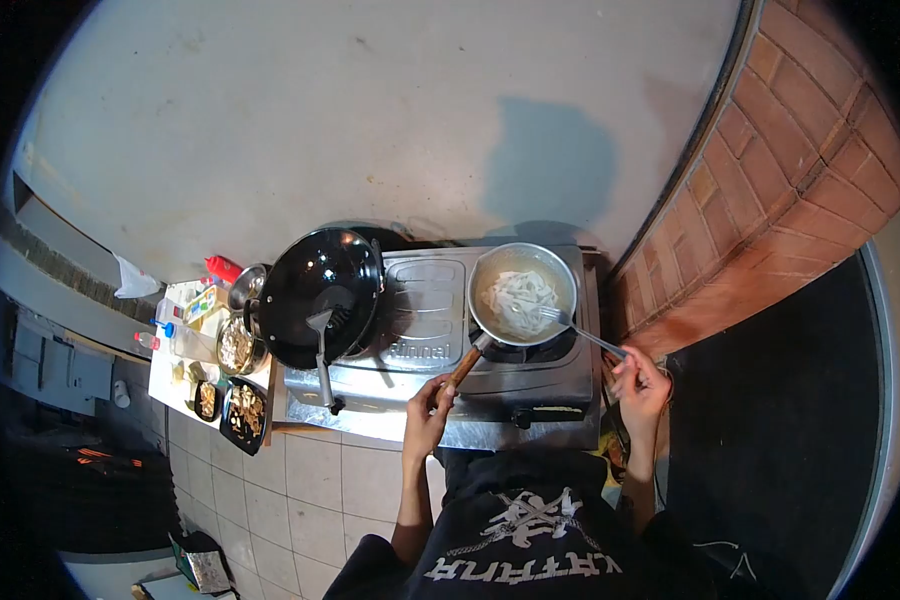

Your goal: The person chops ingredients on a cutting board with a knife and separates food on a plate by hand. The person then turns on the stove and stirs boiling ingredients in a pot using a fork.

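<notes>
A small silver saucepan (pixel 477 318) sits on the right burner of a two-burner gas stove (pixel 425 290). Pale, wide noodles (pixel 523 298) lie in liquid inside it. My left hand (pixel 428 415) is closed around the pan's wooden handle (pixel 464 368). In my right hand (pixel 641 385) is a metal fork (pixel 590 338), gripped near its end, with its tines in among the noodles. On the left burner stands a black wok (pixel 300 270), with a metal spatula (pixel 322 355) resting in it and its handle over the front rim.
Left of the stove, a white table (pixel 175 390) carries a metal bowl of food (pixel 238 348), black trays of chopped food (pixel 244 412), bottles and a red squeeze bottle (pixel 223 268). A brick pillar (pixel 740 200) rises at the right; a wall stands behind the stove.
</notes>
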The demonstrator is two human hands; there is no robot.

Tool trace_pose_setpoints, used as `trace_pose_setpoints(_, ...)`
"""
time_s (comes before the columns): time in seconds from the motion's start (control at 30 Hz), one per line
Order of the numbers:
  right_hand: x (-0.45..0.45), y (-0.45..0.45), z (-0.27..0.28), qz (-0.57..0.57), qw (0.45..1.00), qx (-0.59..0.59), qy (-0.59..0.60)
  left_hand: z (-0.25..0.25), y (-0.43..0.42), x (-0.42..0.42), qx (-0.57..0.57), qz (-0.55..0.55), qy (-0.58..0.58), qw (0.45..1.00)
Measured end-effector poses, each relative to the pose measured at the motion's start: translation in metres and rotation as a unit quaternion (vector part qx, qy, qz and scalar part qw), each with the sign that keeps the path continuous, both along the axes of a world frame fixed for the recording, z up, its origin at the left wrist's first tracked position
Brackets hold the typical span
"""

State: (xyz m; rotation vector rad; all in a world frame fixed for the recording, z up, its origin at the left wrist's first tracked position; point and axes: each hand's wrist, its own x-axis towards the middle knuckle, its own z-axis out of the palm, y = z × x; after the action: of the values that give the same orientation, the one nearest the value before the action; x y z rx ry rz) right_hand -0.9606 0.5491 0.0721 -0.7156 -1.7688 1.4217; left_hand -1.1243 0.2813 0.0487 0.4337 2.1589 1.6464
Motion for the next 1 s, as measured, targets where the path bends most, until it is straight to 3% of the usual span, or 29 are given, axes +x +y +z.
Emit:
trace_pose_setpoints(0.37, -0.003, -0.007, -0.018, 0.004, 0.991, 0.076, -0.111, -0.002, 0.001, 0.002, 0.002, 0.011, 0.005, 1.0)
trace_pose_setpoints(0.53, -0.011, -0.01, -0.017, 0.016, 0.997, -0.018, -0.076, 0.002, 0.003, 0.003, -0.016, 0.016, 0.024, 0.999)
trace_pose_setpoints(0.77, -0.025, 0.0, -0.013, -0.004, 1.0, 0.001, -0.012, 0.006, 0.003, 0.004, -0.026, 0.016, 0.012, 0.999)
trace_pose_setpoints(1.0, -0.045, 0.008, 0.0, 0.004, 0.998, -0.057, 0.014, 0.001, 0.002, 0.003, -0.027, 0.016, 0.026, 0.999)
